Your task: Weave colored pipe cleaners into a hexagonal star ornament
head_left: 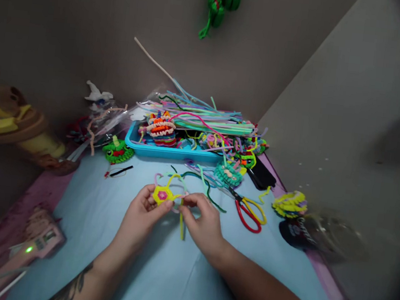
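Note:
Between my hands is a small yellow pipe-cleaner flower with a pink centre. My left hand pinches its left and lower edge. My right hand has its thumb and fingertips closed on a yellow pipe cleaner at the flower's right side, and one end hangs down below. Yellow, lilac and mint strands loop out above the piece. Just beyond my hands lie loose pipe cleaners and a teal pipe-cleaner figure. Scissors with red and yellow handles rest to the right.
A blue tray piled with pipe cleaners stands at the back. A green figure sits left of it, a dark phone-like slab right. A yellow bundle is far right; a pink power strip lies front left.

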A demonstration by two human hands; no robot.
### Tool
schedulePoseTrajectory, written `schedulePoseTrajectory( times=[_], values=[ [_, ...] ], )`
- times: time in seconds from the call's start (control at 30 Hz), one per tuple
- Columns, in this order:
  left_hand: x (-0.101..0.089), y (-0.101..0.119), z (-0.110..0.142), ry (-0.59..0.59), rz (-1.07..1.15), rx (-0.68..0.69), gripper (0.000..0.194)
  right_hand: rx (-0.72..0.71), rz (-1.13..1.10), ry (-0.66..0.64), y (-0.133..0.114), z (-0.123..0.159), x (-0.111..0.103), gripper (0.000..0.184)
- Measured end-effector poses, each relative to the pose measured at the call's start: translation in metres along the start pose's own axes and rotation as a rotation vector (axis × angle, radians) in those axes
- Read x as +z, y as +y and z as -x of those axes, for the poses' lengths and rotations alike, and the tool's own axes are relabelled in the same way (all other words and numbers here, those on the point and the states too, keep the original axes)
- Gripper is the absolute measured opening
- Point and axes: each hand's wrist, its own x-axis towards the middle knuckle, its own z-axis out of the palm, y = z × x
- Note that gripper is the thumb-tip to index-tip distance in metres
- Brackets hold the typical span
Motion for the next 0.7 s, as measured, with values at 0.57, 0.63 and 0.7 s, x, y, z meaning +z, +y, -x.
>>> schedulePoseTrajectory(
  times=[0.57,0.63,0.7],
  values=[
    [-0.001,0.001,-0.001,0.032,0.176,-0.058,0.027,-0.212,0.053,0.108,0.004,-0.001,-0.004,0.019],
    [-0.003,0.002,-0.002,0.096,0.190,-0.085,0.035,-0.316,0.107,0.061,0.006,-0.001,-0.007,0.027],
    [-0.004,0.002,-0.004,0.118,0.200,-0.127,0.039,-0.396,0.160,0.034,0.007,-0.001,-0.009,0.036]
  ],
)
